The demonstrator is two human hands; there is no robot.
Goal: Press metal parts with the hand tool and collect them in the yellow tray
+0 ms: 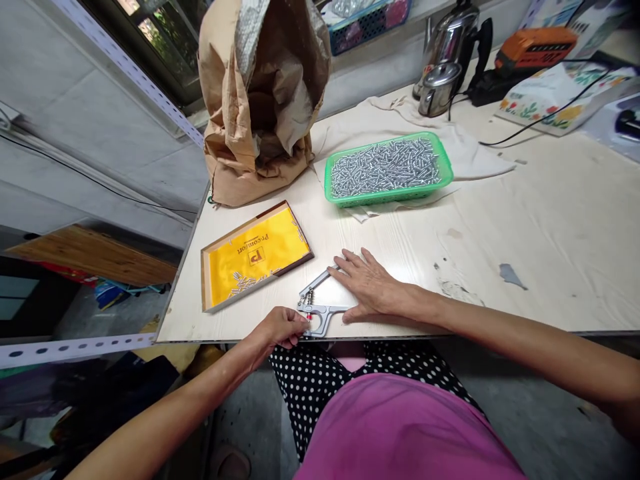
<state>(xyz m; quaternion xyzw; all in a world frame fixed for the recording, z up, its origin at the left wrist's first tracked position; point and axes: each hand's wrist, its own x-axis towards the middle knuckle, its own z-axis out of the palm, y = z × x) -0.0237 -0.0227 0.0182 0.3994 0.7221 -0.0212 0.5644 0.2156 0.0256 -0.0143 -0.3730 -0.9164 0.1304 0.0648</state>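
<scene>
A pair of grey metal snap-fastener pliers point(324, 315) lies at the table's front edge, its two handles spread apart. A spring and a small red part show at its jaw. My left hand point(283, 327) is closed in a pinch right at the jaw end; whatever its fingertips hold is too small to name. Across the handle ends lies my right hand point(373, 287), fingers stretched out and spread over the upper handle, thumb by the lower one. Left of the pliers, a shallow cardboard tray point(204, 280) with a yellow lining holds a few small silvery pieces.
A green plastic basket point(385, 198) full of small silvery metal pieces stands on a cloth point(477, 160). Behind the tray is an open brown paper sack point(225, 147). A kettle point(455, 30), a metal cup point(440, 90) and an orange box point(535, 48) stand at the back right.
</scene>
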